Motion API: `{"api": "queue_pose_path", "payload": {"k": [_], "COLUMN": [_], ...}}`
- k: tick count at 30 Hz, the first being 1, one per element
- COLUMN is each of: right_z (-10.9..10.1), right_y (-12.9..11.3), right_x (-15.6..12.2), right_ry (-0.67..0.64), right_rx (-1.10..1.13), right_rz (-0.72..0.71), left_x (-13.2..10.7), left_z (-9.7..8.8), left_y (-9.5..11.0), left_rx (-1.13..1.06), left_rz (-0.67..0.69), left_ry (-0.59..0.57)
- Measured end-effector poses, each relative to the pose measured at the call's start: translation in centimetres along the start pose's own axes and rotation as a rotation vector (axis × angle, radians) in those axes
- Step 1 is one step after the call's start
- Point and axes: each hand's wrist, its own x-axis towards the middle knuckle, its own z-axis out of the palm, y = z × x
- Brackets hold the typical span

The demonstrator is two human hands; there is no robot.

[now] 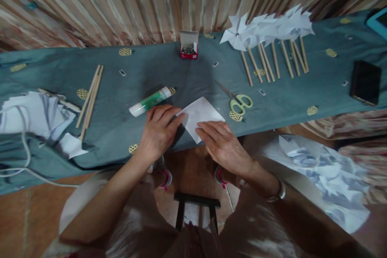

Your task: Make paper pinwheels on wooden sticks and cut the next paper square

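A white square of paper (pixel 201 115) lies turned like a diamond near the table's front edge. At its left corner, my left hand (pixel 160 129) has its fingers bent together and closed on the paper. My right hand (pixel 225 145) rests over the lower right side, its fingers stretched out flat on the sheet. Just beyond my left hand lies a green and white glue stick (pixel 150 100). To the right of the paper are scissors (pixel 238 100) with pale green handles, blades pointing up and left.
Finished paper pinwheels (pixel 269 28) on wooden sticks lie at back right, near a dark phone (pixel 365 82). A red box (pixel 189 50) of small metal pins stands at the back. Loose sticks (pixel 90 94), stacked paper (pixel 33 115) and a white cable (pixel 26 145) occupy the left.
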Motion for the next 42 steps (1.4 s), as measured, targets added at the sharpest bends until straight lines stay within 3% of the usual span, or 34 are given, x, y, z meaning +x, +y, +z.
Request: {"api": "queue_pose_path", "payload": {"k": [8, 19, 28, 32, 37, 39, 42], "right_z": [1.0, 0.2, 0.2, 0.4, 1.1, 1.4, 1.8], "right_y": [1.2, 1.0, 2.5, 3.2, 3.5, 3.7, 3.8], "right_x": [-0.2, 0.0, 0.9, 1.8, 2.3, 2.4, 2.5], "right_ry": [0.134, 0.224, 0.199, 0.169, 0.216, 0.240, 0.244], "right_rx": [-0.028, 0.308, 0.525, 0.514, 0.386, 0.357, 0.342], "right_rz": [0.043, 0.203, 0.450, 0.517, 0.494, 0.486, 0.486], "left_x": [0.2, 0.2, 0.0, -0.1, 0.1, 0.3, 0.3], "left_z": [0.4, 0.1, -0.2, 0.3, 0.4, 0.3, 0.1], "left_y": [0.5, 0.9, 1.5, 1.2, 1.1, 1.5, 2.4], "left_rx": [-0.071, -0.186, -0.324, -0.378, -0.389, -0.321, -0.231], "left_rz": [0.029, 0.023, -0.146, -0.250, -0.343, -0.301, -0.131], "left_ry": [-0.035, 0.005, -0.037, -0.067, -0.101, -0.075, -0.063]}}
